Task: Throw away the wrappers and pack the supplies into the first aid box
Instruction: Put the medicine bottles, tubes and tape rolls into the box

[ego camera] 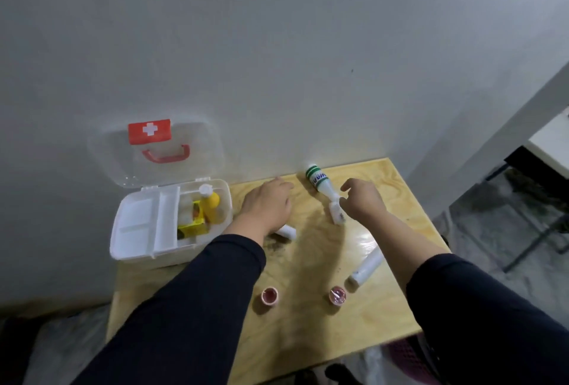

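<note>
The white first aid box (pixel 129 249) stands open at the table's left edge, its clear lid (pixel 154 154) leaning on the wall. A yellow bottle (pixel 210 201) and a yellow packet (pixel 192 226) lie in its right compartment. My left hand (pixel 268 203) hovers palm down beside the box, holding nothing, above a small white roll (pixel 287 232). My right hand (pixel 363 200) has its fingers apart at the neck of a white bottle with green bands (pixel 320 183), which lies on its side. A small white piece (pixel 337 215) lies just below that bottle.
A white tube (pixel 368 266) lies at the right of the wooden table (pixel 308 338). Two small pink round caps (pixel 270 296) (pixel 337 295) sit near the front. The wall runs along the table's back edge. A metal-legged desk (pixel 548 144) stands to the right.
</note>
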A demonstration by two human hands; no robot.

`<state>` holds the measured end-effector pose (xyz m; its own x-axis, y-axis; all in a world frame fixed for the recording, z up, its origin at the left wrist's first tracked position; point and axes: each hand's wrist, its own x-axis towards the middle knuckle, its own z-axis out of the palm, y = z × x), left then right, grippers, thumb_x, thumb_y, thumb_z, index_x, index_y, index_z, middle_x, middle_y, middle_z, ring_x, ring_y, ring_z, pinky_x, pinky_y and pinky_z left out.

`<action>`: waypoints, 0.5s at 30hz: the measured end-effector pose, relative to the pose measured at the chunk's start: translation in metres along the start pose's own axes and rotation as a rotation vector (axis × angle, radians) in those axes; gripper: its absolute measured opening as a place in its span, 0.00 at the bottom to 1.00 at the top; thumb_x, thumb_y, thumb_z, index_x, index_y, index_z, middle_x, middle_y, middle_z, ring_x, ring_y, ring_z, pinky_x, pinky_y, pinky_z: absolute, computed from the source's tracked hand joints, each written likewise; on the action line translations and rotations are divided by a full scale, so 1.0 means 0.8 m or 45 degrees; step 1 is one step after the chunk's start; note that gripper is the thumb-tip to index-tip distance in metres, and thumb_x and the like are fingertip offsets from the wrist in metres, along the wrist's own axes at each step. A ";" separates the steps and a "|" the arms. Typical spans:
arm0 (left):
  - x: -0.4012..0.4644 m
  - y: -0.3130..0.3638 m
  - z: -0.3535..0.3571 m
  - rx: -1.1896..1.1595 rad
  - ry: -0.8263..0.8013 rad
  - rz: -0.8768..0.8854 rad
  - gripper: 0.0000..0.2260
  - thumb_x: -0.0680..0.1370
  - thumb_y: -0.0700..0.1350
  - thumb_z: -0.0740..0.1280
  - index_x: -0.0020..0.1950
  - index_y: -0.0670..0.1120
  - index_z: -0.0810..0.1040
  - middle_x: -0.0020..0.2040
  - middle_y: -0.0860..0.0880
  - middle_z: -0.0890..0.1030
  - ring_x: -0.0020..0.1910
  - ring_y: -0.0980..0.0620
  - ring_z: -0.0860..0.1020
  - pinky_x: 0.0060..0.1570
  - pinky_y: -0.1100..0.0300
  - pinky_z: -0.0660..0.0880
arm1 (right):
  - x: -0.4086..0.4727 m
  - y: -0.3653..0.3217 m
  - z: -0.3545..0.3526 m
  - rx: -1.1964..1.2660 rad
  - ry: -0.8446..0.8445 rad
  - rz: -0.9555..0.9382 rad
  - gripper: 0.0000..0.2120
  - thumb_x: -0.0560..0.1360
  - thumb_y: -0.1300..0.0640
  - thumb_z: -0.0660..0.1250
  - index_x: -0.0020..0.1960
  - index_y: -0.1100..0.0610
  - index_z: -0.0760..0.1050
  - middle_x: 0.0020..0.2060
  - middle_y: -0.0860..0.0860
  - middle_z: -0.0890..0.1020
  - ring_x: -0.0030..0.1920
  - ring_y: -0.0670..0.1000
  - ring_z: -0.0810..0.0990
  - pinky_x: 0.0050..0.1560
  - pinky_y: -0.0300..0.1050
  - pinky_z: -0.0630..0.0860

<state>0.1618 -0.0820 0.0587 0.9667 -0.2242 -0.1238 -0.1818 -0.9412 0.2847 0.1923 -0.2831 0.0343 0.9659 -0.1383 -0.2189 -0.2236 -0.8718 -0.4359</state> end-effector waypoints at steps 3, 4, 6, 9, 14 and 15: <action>0.021 0.015 0.022 -0.013 -0.093 -0.051 0.19 0.79 0.43 0.56 0.71 0.48 0.69 0.72 0.47 0.69 0.68 0.46 0.70 0.61 0.48 0.73 | 0.021 0.015 0.013 0.051 -0.022 0.028 0.19 0.74 0.57 0.66 0.63 0.58 0.72 0.55 0.59 0.80 0.52 0.58 0.80 0.43 0.45 0.73; 0.027 0.018 0.028 -0.013 -0.112 -0.061 0.19 0.79 0.43 0.56 0.71 0.49 0.69 0.72 0.47 0.69 0.69 0.46 0.70 0.61 0.48 0.73 | 0.026 0.018 0.018 0.068 -0.038 0.031 0.20 0.74 0.55 0.67 0.64 0.59 0.72 0.54 0.59 0.81 0.52 0.58 0.80 0.42 0.44 0.72; 0.036 0.021 0.039 -0.014 -0.137 -0.069 0.20 0.79 0.43 0.55 0.71 0.49 0.69 0.72 0.47 0.69 0.70 0.46 0.69 0.61 0.48 0.72 | 0.035 0.019 0.029 0.102 -0.066 0.054 0.21 0.73 0.53 0.67 0.63 0.60 0.71 0.53 0.59 0.81 0.51 0.59 0.80 0.41 0.46 0.73; 0.043 0.021 0.050 -0.015 -0.172 -0.094 0.20 0.80 0.44 0.55 0.72 0.49 0.68 0.73 0.48 0.69 0.71 0.47 0.68 0.63 0.49 0.72 | 0.042 0.017 0.042 0.131 -0.055 0.090 0.18 0.73 0.55 0.66 0.60 0.60 0.71 0.50 0.59 0.81 0.48 0.60 0.81 0.40 0.47 0.75; 0.045 0.017 0.054 0.034 -0.183 -0.119 0.20 0.79 0.45 0.56 0.71 0.50 0.70 0.68 0.48 0.73 0.64 0.45 0.73 0.56 0.51 0.74 | 0.048 0.012 0.048 0.138 0.018 0.089 0.13 0.72 0.61 0.64 0.56 0.59 0.72 0.48 0.58 0.81 0.46 0.60 0.80 0.37 0.45 0.71; 0.046 0.016 0.054 0.035 -0.185 -0.122 0.19 0.79 0.46 0.56 0.71 0.50 0.70 0.67 0.48 0.74 0.63 0.45 0.74 0.54 0.52 0.74 | 0.047 0.012 0.047 0.170 0.050 0.087 0.13 0.72 0.61 0.64 0.56 0.59 0.72 0.49 0.58 0.81 0.46 0.60 0.80 0.37 0.45 0.71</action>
<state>0.1870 -0.1129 0.0170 0.9439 -0.1651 -0.2859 -0.0966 -0.9662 0.2391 0.2218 -0.2788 -0.0106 0.9516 -0.2159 -0.2189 -0.3020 -0.7900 -0.5337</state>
